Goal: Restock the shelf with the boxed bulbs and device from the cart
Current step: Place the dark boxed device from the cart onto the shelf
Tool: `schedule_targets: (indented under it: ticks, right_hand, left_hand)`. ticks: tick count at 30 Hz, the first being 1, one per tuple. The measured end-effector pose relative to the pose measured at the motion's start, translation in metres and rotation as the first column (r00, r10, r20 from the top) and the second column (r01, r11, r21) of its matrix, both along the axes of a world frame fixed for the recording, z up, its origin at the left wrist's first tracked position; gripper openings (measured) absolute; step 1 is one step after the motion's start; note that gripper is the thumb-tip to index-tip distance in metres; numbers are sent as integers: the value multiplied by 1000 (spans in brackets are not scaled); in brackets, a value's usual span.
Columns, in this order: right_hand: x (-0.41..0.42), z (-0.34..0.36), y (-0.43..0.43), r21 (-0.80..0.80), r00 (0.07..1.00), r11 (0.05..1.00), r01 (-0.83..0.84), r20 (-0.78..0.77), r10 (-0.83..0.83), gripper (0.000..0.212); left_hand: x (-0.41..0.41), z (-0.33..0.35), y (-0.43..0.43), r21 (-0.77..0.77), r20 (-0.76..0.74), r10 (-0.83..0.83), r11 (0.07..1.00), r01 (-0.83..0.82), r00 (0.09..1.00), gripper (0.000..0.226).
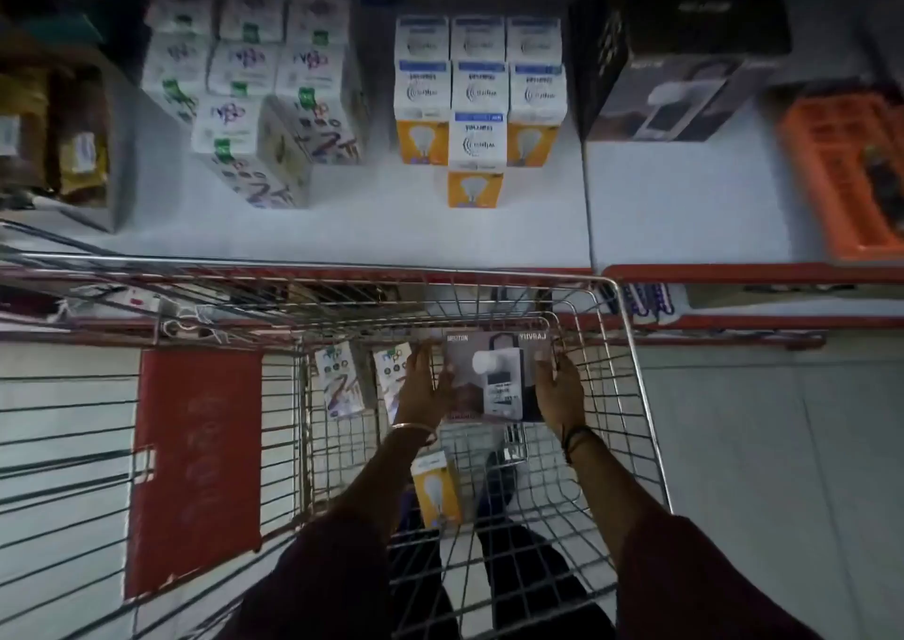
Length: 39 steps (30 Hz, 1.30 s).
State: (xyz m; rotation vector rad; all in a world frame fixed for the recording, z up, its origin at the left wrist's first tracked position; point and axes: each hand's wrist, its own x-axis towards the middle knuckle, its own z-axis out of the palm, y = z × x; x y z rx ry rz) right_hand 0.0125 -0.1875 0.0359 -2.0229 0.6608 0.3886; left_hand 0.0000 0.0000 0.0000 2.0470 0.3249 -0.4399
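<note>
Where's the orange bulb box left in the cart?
The orange bulb box lies on the cart floor, low centre, under the left forearm and nearer the person than the device box.

An orange crate [846,174] sits right; a red panel [195,468] left.

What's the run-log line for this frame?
step: lift device box from cart | left hand: gripping | right hand: gripping | bulb boxes in cart: three

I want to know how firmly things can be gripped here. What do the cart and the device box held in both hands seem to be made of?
Cart: metal wire, looks plated and shiny; thin welded grid with glints along the rim.
Device box: apparently printed cardboard with a smooth, slightly glossy finish; flat panels, sharp edges, product photo. The left hand and right hand grip its sides.
</note>
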Motion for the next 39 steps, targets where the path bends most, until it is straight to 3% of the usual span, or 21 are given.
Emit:
schedule_targets:
  ticks: [2,6,11,17,21,23,29,34,36,39]
  right_hand:
    - [5,-7,-2,12,1000,1000,-5,-4,5,36]
    - [4,-17,-4,59,999,998,-5,-38,7,31]
    - [1,-9,-4,32,999,998,-48,-12,49,32]
    - [-12,38,-3,38,984,988,-147,106,142,36]
    - [-18,91,-5,-4,956,984,-176,239,172,40]
    - [-18,122,-9,-27,930,984,-179,322,178,39]
    - [-15,198,-44,102,854,988,-113,518,45,45]
    - [6,237,-86,230,792,969,-88,607,-72,58]
    - [20,247,-99,279,761,959,-46,631,-147,52]
    - [45,251,-114,313,744,949,36,626,-235,21]
  left_hand:
    - [7,-6,-3,-67,-80,96,993,-102,992,58]
    - [16,-1,-7,-59,-303,188,975,-215,934,58]
    - [8,-12,1,-111,-339,184,966,-233,923,56]
    - [-5,68,11,-157,-221,230,951,-267,948,65]
    - [-7,142,16,-180,-101,196,960,-212,975,34]
    - [-6,171,18,-187,-25,166,968,-168,986,29]
    - [8,263,0,-120,212,102,990,-77,972,53]
    - [36,307,-43,-132,366,27,991,23,930,42]
    - [50,312,-64,-169,373,15,984,52,928,35]
    - [74,307,-96,-232,389,29,970,67,921,29]
